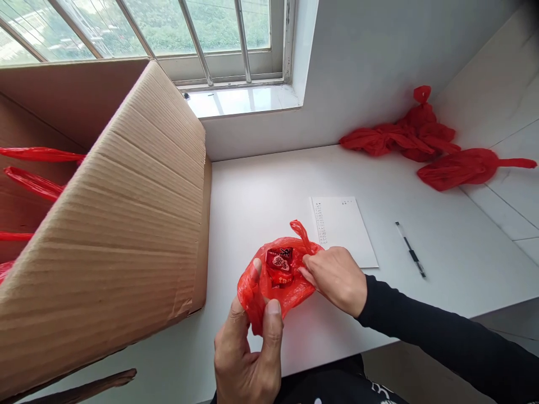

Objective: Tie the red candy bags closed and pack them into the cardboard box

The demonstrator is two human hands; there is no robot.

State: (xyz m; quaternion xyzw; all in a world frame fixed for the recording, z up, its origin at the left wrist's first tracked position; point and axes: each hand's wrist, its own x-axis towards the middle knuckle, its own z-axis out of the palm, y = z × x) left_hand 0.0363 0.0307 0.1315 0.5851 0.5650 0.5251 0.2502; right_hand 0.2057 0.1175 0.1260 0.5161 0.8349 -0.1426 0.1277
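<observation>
A thin red plastic bag [300, 293] sits mouth-up near the front of the white table. My left hand [251, 350] has its thumb and fingers closed on the bag's left rim. On the opposite rim, my right hand [337, 278] pinches the plastic close to an upright handle loop. Between them the mouth is spread wide. Small wrapped packets [279, 264] in dark red and bright red, printed with characters, lie inside. The bag's underside is hidden from me.
A tall open cardboard box [160, 196] with red bags [37, 182] inside stands at left. A notepad [347, 230] and a pen [410, 251] lie right of centre. Several red bags [458, 168] rest against the back right wall. A barred window is behind.
</observation>
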